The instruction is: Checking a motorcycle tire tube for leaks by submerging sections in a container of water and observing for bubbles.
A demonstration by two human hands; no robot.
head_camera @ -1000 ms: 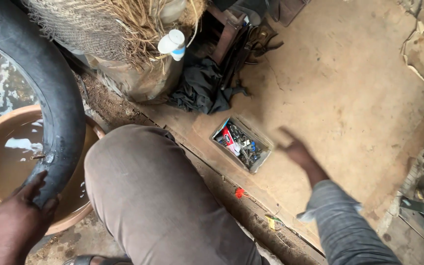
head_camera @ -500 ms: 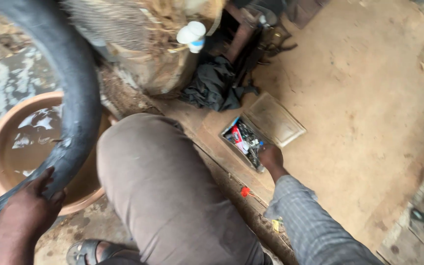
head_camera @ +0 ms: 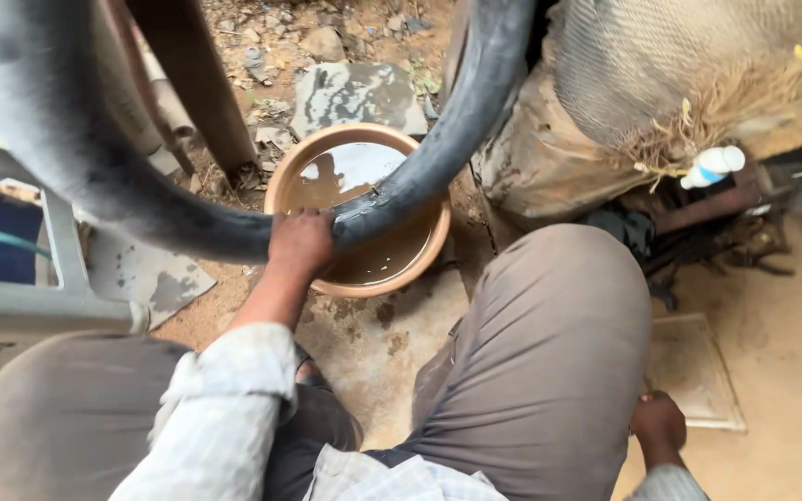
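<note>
A large black rubber inner tube [head_camera: 457, 139] is seen curving from the upper left of the view, down across the middle and up again toward the top edge, its lowest stretch hanging over a round terracotta-coloured basin [head_camera: 433, 255] of muddy water. The tube is gripped at that lowest point by the left hand [head_camera: 301, 243], whose fingers are closed around it just above the basin's near-left rim. The basin is set on bare ground, with a flat grey slab [head_camera: 356, 93] lying just beyond its far rim.

The lower part of the view is filled by the person's two knees in grey-brown trousers [head_camera: 549, 362], the basin being placed just ahead of the gap between them. A bulky sack covered with woven mesh and dry straw [head_camera: 661, 83] is seen at the upper right, and a small white plastic bottle with a blue band [head_camera: 712, 167] rests against its lower edge.

On a wooden board [head_camera: 782, 371] at the lower right, a flat square lid [head_camera: 693, 371] is lying. The right hand [head_camera: 658, 425] is lowered beside the right knee, just at the near-left corner of that lid; its fingers appear curled, but whether anything is held cannot be told.

A grey metal frame [head_camera: 58, 278] is seen at the left edge.
</note>
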